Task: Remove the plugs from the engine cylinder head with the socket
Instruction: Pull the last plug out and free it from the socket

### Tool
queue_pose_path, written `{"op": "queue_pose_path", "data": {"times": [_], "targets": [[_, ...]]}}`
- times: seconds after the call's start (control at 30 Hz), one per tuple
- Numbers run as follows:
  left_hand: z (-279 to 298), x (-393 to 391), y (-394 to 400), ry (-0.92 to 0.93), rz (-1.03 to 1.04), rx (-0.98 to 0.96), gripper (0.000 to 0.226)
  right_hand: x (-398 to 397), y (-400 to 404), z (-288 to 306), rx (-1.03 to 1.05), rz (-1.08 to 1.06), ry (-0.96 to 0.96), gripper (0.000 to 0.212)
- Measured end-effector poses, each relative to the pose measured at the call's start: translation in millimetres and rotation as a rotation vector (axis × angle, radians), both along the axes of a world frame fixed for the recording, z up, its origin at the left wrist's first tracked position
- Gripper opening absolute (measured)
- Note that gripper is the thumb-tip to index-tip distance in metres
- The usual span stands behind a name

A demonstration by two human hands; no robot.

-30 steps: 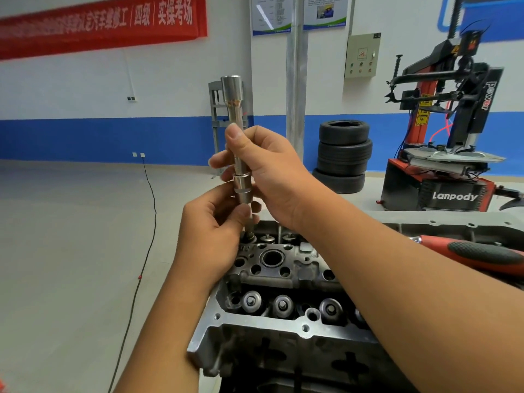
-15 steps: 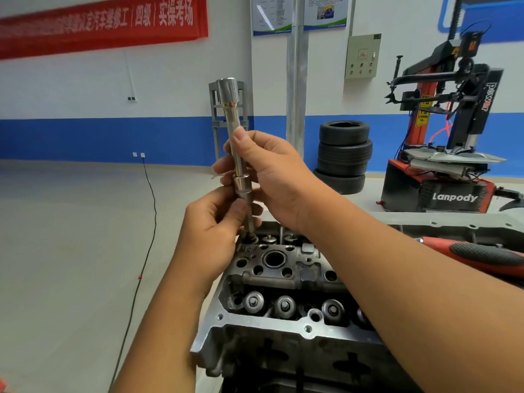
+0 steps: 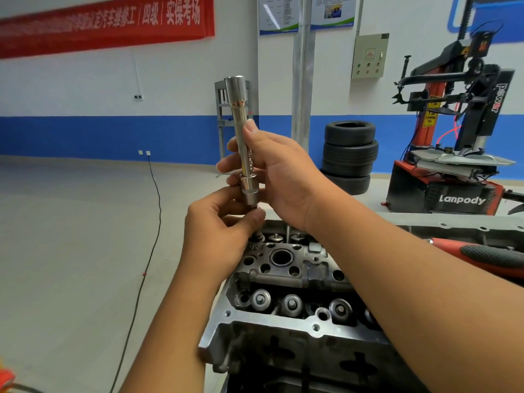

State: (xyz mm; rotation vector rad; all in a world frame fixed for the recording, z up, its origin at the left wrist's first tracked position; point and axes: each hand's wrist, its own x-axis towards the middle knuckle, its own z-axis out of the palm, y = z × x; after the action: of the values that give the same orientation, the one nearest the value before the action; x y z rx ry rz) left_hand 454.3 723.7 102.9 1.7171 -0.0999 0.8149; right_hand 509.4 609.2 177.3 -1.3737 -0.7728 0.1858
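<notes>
Both hands up just above the cylinder head [image 3: 286, 268], far end. Right hand [image 3: 279, 177] grips the long chrome socket [image 3: 243, 143] upright by its shaft; left hand [image 3: 224, 225] pinches at its lower tip, w/ a plug maybe there, can't tell. Red-handled tool [image 3: 482, 258] lies right of the head.

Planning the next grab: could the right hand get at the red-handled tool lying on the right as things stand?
Probably not right away: the right hand grips the socket. The way to the red-handled tool looks free, but the hand must let go first.
</notes>
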Motion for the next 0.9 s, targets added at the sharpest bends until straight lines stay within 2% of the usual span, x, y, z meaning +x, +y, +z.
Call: {"op": "queue_pose_path", "data": {"times": [0.1, 0.23, 0.33, 0.57, 0.73, 0.9], "targets": [[-1.2, -1.6, -1.9, -0.016, 0.050, -0.008, 0.034, -0.2, -1.3, -2.2, 0.031, 0.037, -0.027, 0.021], [-0.7, 0.0, -2.9, 0.012, -0.081, 0.011, 0.027, -0.2, -1.6, -1.2, 0.039, 0.021, -0.027, 0.020], [-0.4, 1.2, -2.7, 0.023, -0.122, -0.021, 0.031, -0.5, -1.6, 0.6, 0.042, 0.021, -0.003, 0.023], [-2.3, -0.1, -4.5, -0.055, 0.027, -0.011, 0.037, 1.9, -1.2, -2.1, 0.077, 0.001, -0.009, 0.019], [1.4, -2.3, -3.4, -0.060, -0.176, -0.017, 0.040, 2.0, -0.9, -0.9, 0.026, -0.001, -0.037, 0.022], [1.4, -0.9, -1.4, -0.061, -0.101, -0.063, 0.044, 1.6, -0.8, -0.6, 0.035, 0.039, -0.008, 0.022]]}}
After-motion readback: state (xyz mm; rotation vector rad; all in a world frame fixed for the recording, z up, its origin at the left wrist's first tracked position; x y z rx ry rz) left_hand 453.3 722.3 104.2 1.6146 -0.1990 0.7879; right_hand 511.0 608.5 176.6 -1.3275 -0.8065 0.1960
